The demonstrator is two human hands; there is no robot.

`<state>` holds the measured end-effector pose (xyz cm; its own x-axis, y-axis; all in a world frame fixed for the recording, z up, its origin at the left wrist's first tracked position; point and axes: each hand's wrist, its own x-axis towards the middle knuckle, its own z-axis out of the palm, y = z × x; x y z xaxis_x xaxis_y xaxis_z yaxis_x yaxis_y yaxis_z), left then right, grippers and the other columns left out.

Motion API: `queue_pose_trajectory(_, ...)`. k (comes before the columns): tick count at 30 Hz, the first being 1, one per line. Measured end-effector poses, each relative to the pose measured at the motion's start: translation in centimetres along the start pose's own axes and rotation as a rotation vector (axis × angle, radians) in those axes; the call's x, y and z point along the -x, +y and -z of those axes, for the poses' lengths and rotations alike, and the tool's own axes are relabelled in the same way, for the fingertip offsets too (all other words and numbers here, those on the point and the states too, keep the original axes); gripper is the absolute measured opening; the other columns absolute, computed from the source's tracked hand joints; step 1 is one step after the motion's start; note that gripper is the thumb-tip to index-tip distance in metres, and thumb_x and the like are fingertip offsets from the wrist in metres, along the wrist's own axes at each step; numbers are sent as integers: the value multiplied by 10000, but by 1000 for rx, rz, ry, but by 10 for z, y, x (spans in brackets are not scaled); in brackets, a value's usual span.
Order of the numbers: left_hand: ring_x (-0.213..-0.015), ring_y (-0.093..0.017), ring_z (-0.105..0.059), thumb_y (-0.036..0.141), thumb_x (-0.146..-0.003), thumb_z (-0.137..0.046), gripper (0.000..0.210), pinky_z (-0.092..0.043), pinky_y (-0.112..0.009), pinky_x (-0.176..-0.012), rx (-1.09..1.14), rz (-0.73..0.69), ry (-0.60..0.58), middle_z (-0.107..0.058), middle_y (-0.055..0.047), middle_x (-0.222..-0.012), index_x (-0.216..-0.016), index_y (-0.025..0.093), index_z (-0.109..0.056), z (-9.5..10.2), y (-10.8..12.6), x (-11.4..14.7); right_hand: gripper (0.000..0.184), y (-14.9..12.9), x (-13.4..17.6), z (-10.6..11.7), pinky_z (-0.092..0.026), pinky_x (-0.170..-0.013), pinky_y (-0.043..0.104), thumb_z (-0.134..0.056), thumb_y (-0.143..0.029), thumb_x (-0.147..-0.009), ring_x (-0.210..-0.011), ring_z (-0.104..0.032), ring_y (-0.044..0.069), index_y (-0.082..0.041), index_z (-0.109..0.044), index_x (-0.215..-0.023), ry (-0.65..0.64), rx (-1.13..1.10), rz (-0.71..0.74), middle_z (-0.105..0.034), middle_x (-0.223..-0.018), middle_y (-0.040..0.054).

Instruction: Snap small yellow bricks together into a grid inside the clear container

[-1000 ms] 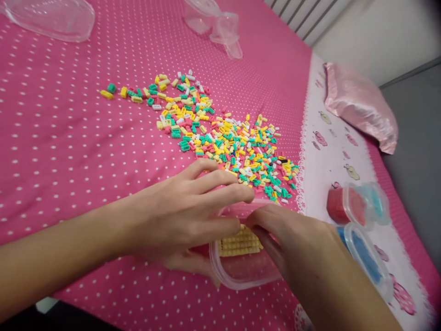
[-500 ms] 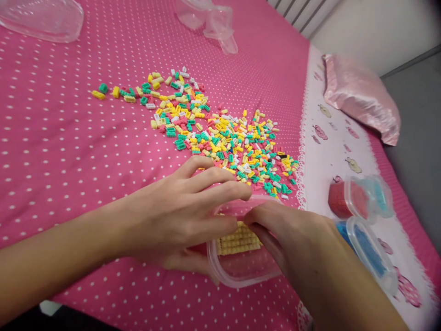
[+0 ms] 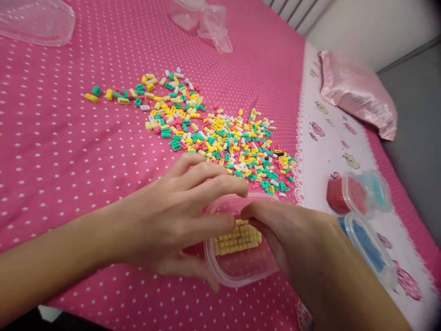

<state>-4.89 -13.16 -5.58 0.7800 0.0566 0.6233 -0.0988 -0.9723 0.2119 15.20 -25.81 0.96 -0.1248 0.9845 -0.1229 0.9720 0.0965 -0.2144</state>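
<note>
A clear plastic container [image 3: 237, 279] stands on the bedspread between my hands. Inside it lies a slab of pale yellow toy building bricks [image 3: 237, 239], pressed together with studs showing. My left hand [image 3: 172, 216] holds the container from the left, its thumb along the outer wall and its spread fingers over the rim; the index fingertip is at the slab. Down into the container's right side reaches my right hand [image 3: 292, 234], its fingers pinched at the slab's back right corner. Whatever sits in that pinch is hidden.
Loose toy bricks [image 3: 220, 133] in several colours are spread beyond my hands on the pink dotted bedspread [image 3: 113, 184]. At the right stand containers of red bricks [image 3: 339, 195] and blue bricks [image 3: 367, 248]. Clear plastic pieces [image 3: 37, 23] lie far left; a pillow [image 3: 358, 94] rests far right.
The view has shifted slightly, so the surroundings sit a little further left. Both hands stay at the container, with the yellow slab showing slightly more between them.
</note>
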Motion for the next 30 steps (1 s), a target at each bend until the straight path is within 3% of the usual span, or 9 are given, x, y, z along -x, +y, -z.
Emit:
queue_pose_trajectory(5,-1259,-284,-531,652,-952,-516,517,-343,-500,-1094,-61,40,-68,-582,-116,-1359,-1185,199,-602,15,6,-5,250,23,4,18,-459,-550,276,-469,-170,-974,-741,-657,163,-285,-682,-1037,106,88,124,-711,-965,24)
queue_pose_trajectory(9,-1439,-262,-396,593,-1001,-465,439,-237,-487,-1190,-112,83,-183,-470,-51,-1533,-1246,258,-606,23,15,-9,283,40,1,14,-526,-809,415,-457,-182,-980,-974,-638,255,-251,-721,-904,171,96,157,-645,-1096,116)
queue_pose_trajectory(12,-1460,-254,-382,562,-996,-504,372,-202,-490,-1216,-139,115,-226,-423,-3,-1584,-1218,290,-626,24,18,-10,258,41,-2,4,-506,-892,471,-475,-159,-964,-1071,-598,285,-234,-708,-882,121,40,171,-609,-1213,134)
queue_pose_trajectory(18,-1454,-278,-392,547,-968,-544,341,-183,-508,-1229,-186,109,-289,-452,-12,-1569,-1144,282,-667,21,16,-8,221,34,-2,1,-505,-851,405,-496,-174,-965,-955,-604,234,-233,-695,-889,-29,-35,131,-657,-1029,85)
queue_pose_trajectory(24,-1420,-296,-420,511,-920,-617,308,-220,-526,-1219,-194,109,-303,-453,3,-1558,-1121,286,-681,19,16,-8,218,38,-1,0,-499,-848,406,-485,-196,-976,-944,-603,231,-237,-678,-884,-40,-60,139,-664,-1042,79)
queue_pose_trajectory(30,-1404,-289,-425,454,-958,-550,275,-215,-533,-1229,-201,131,-265,-473,19,-1535,-1140,289,-674,16,19,-8,241,35,-4,3,-498,-831,391,-471,-180,-971,-906,-606,222,-233,-686,-876,-53,-75,136,-664,-991,78)
